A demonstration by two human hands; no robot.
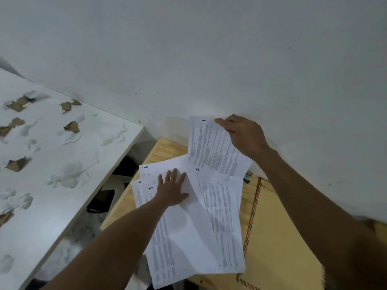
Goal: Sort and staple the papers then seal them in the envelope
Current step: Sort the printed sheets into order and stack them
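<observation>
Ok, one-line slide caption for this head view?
Right hand lifts page 1 while left hand presses the fanned numbered papers beside the envelope.

**Bare arms, bare hands**

Both forearms are bare as far as the frame's lower edge; no sleeve, cuff or glove shows. The left hand [172, 189] and the right hand [244, 135] carry no ring, and neither wrist wears a watch or band. Fingernails are short and unpainted.

White printed papers [194, 227]; tan envelope [278, 237] edged red-and-dark stripes.
</observation>
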